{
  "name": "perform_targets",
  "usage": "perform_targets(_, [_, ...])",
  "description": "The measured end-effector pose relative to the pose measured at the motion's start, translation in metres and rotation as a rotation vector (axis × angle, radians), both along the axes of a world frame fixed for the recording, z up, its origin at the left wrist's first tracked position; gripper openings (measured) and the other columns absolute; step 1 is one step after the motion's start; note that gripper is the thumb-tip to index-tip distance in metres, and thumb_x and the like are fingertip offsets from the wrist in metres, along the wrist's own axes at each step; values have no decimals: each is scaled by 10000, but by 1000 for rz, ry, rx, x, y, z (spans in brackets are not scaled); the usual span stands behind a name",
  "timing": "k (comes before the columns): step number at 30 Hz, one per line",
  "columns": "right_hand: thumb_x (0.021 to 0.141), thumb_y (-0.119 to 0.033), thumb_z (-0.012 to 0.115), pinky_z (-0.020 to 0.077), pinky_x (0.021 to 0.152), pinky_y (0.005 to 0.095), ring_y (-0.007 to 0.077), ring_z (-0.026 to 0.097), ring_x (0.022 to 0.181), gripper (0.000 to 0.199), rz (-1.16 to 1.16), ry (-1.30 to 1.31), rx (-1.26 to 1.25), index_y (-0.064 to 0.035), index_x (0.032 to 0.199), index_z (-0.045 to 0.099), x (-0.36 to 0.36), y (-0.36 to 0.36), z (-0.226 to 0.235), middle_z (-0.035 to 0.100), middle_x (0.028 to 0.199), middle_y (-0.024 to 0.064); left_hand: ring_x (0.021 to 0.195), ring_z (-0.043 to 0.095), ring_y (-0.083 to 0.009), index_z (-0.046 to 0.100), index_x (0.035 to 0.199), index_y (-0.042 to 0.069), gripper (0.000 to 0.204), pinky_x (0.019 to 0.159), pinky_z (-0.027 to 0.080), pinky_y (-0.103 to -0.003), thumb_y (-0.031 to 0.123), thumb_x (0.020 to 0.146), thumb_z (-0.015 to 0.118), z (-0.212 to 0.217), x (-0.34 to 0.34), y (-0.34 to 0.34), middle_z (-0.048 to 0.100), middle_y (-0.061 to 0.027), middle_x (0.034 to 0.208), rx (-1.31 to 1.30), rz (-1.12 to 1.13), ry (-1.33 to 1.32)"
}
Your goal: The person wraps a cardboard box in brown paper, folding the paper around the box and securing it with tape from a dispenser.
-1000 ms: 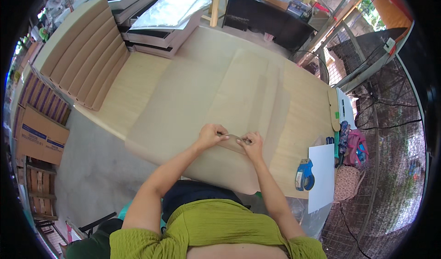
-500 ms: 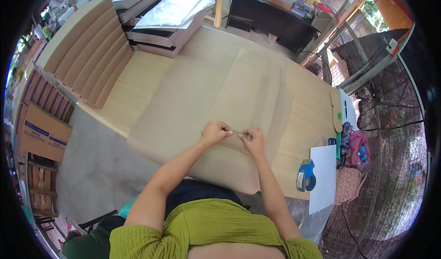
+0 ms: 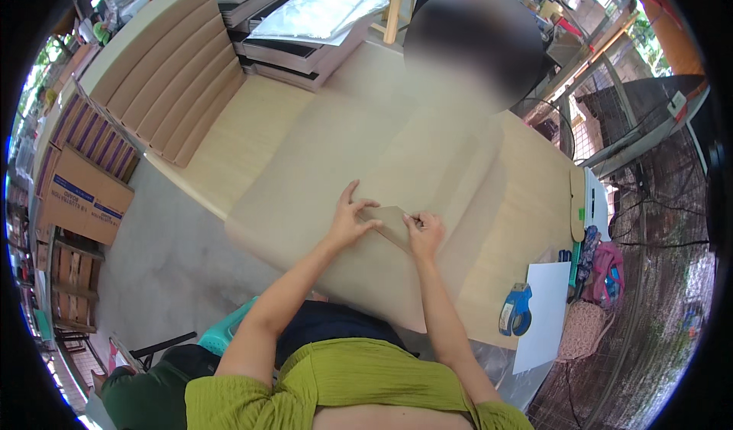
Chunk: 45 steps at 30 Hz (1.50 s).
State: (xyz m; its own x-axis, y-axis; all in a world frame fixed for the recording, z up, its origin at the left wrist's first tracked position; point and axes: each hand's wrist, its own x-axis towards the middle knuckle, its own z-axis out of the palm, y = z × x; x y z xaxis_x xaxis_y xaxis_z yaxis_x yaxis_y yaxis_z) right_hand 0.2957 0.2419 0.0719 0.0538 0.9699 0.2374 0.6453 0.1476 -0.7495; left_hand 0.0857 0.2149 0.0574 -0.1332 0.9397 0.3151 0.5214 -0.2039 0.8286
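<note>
A large sheet of thin brown paper covers much of the table and hangs over its near edge. On it, between my hands, is a small flat brown paper piece; whether it is loose or a fold of the sheet I cannot tell. My right hand pinches its right corner between thumb and fingers. At its left edge, my left hand has thumb and fingers spread apart, with the fingertips at or very near the piece and one finger raised.
At far left stands a row of brown boards; beside it, a stack of dark-topped boxes carries plastic-wrapped sheets. On the right are a blue tape dispenser, a white sheet and a pink bag. A blurred patch hides the far side.
My left hand has loosened from a pinch to spread fingers, and more of the small paper piece shows. My right hand still pinches. The whole view has shifted slightly.
</note>
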Motion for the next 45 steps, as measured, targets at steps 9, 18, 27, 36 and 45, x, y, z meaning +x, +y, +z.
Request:
perform_targets(9, [747, -295, 809, 392, 859, 437, 263, 582, 859, 235, -120, -154, -45, -107, 727, 670, -13, 12, -14, 645, 738, 39, 1268, 464, -359, 717, 1053, 210, 448, 976, 463, -516, 334, 657, 884, 13, 21, 28, 394, -136, 1477, -293, 252, 90])
perform_targets(18, [683, -294, 854, 404, 1013, 501, 392, 498, 1178, 726, -202, -259, 146, -45, 1281, 526, 26, 77, 23, 572, 1208, 198, 1345, 401, -416, 252, 1490, -18, 1136, 1117, 300, -541, 399, 636, 876, -20, 39, 26, 418, -246, 1432, -243, 547, -194])
perform_targets(27, [819, -265, 800, 403, 1070, 441, 364, 509, 1279, 822, -472, 1054, -97, 93, 1421, 371, 77, 121, -39, 429, 1470, 267, 1292, 467, -409, 349, 1443, -32, 1019, 1102, 362, -480, 411, 669, 843, -14, 36, 22, 493, -260, 1357, -151, 493, -148])
perform_targets(36, [844, -188, 754, 393, 1065, 422, 326, 488, 1254, 634, -433, 253, -4, 10, 1386, 490, 149, -15, -13, 530, 1358, 169, 1396, 355, -414, 232, 1507, -35, 1111, 1157, 277, -501, 465, 704, 815, -10, -18, 43, 308, -278, 1532, -355, 489, -76])
perform_targets(45, [821, -71, 708, 436, 930, 534, 450, 544, 1071, 993, -607, -764, -423, -78, 1591, 82, 318, -187, -19, 551, 1169, 267, 1501, 151, -405, 181, 1540, -42, 1131, 1200, 137, -556, 638, 789, 684, -13, 26, 53, 204, -282, 1588, -526, 609, -24])
